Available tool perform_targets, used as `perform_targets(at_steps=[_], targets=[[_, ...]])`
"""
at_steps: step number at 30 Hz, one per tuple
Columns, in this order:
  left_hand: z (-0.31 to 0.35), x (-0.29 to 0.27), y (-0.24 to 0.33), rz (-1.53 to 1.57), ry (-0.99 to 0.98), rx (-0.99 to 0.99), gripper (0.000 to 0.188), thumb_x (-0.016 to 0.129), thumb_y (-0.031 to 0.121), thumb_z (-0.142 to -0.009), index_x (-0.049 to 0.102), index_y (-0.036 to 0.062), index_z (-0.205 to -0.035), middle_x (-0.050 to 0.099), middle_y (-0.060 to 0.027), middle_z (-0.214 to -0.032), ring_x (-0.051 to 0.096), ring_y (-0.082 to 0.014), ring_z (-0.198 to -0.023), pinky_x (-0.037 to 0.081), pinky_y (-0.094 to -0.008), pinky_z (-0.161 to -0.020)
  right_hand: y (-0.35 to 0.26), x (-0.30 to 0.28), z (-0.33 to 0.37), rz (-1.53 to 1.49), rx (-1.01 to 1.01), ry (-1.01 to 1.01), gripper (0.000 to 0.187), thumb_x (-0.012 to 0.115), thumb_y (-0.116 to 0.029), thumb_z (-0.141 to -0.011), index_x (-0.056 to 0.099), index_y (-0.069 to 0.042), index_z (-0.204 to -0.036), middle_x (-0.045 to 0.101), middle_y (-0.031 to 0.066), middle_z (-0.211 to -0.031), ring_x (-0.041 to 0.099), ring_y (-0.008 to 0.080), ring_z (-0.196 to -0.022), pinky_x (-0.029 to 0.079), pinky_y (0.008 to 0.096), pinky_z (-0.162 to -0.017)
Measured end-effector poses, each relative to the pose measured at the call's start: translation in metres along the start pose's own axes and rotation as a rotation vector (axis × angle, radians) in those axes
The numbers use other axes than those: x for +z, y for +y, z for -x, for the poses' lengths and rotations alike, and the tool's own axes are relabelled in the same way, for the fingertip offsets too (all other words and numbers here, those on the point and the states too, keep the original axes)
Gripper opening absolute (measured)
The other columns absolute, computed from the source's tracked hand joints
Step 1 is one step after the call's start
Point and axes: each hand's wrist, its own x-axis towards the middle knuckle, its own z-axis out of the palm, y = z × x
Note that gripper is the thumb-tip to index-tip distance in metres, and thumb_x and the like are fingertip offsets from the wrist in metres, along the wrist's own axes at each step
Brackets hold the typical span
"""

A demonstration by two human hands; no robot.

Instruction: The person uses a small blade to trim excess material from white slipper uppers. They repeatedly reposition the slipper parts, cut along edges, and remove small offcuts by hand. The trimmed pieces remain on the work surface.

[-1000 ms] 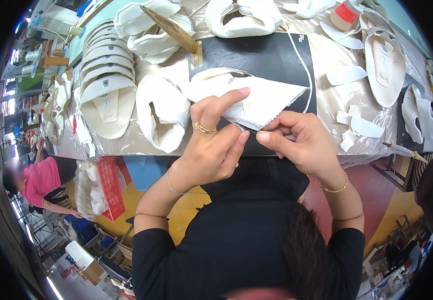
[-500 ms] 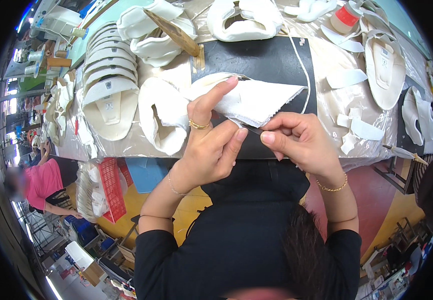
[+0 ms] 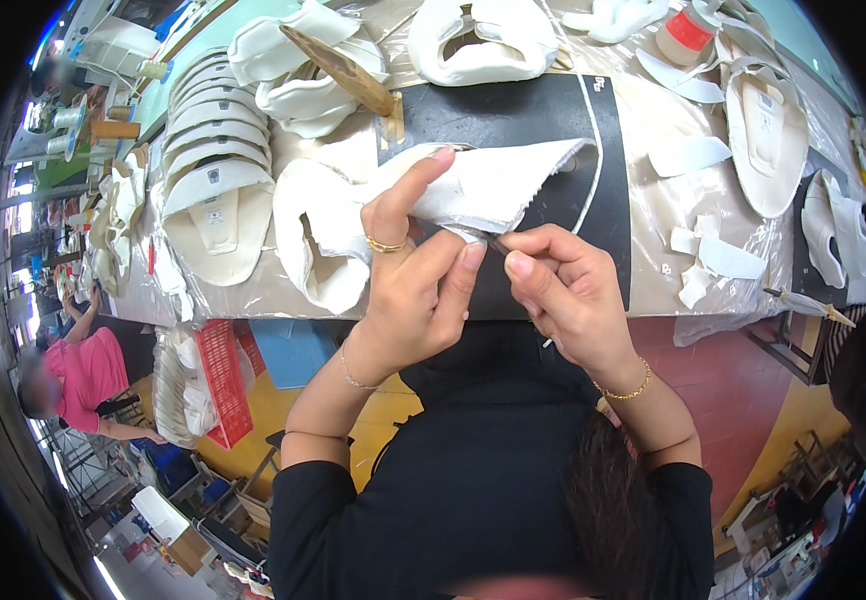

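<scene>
My left hand (image 3: pixel 403 290) grips a white shoe upper (image 3: pixel 493 182), thumb and fingers pinching its near edge while the index finger points up along its side. Close to that edge, my right hand (image 3: pixel 575 292) pinches a thin, dark, slim tool (image 3: pixel 499 244) between thumb and forefinger. The tool's tip meets the seam beside my left thumb; its exact kind is hidden by the fingers. Below the upper lies a black mat (image 3: pixel 608 190), and a white cord (image 3: pixel 596 130) crosses its right side. Another white upper (image 3: pixel 318 240) rests left of my left hand.
A row of nested white shoe parts (image 3: pixel 215 190) stands at left. Beyond the mat are a wooden stick (image 3: pixel 338 70) and more uppers (image 3: pixel 481 55). At right lie white scraps (image 3: pixel 728 260), an insole piece (image 3: pixel 768 140) and a red-banded container (image 3: pixel 688 35). A person in pink (image 3: pixel 83 375) is far left.
My right hand has moved left and closer to my left hand, bringing the dark tool against the upper's edge. The upper's right end has shifted left and tilted upward.
</scene>
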Motion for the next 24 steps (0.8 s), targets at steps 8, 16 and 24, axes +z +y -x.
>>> perform_targets(at_steps=[8, 16, 24], targets=[[0.001, -0.006, -0.001, -0.014, -0.029, 0.076, 0.012, 0.064, 0.008, -0.086, 0.064, 0.0006, -0.076, 0.036, -0.0257, -0.149, 0.042, -0.0344, -0.125, 0.033, -0.0401, -0.099, -0.024, -0.019, -0.005, 0.299, 0.034, -0.150, 0.024, 0.065, -0.015, -0.095, 0.066, 0.005, -0.107, 0.060, 0.0003, -0.073, 0.049, 0.0032, -0.059, 0.038, 0.0182, -0.049], [-0.001, -0.006, 0.000, -0.097, -0.022, 0.083, 0.009, 0.065, 0.005, -0.083, 0.064, -0.0009, -0.076, 0.038, -0.0239, -0.147, 0.043, -0.0336, -0.124, 0.034, -0.0394, -0.100, -0.009, 0.004, -0.005, 0.266, -0.055, -0.009, 0.021, 0.063, -0.014, -0.095, 0.064, 0.003, -0.108, 0.057, -0.0012, -0.070, 0.046, 0.0026, -0.057, 0.035, 0.0194, -0.049], [0.005, -0.013, -0.001, 0.032, -0.025, 0.023, 0.004, 0.065, 0.003, -0.077, 0.063, -0.0006, -0.078, 0.038, -0.0270, -0.147, 0.045, -0.0393, -0.122, 0.036, -0.0448, -0.100, -0.016, -0.020, -0.004, 0.314, 0.007, -0.146, 0.023, 0.064, -0.018, -0.095, 0.068, 0.004, -0.100, 0.058, -0.0007, -0.066, 0.049, 0.0042, -0.056, 0.037, 0.0224, -0.050]])
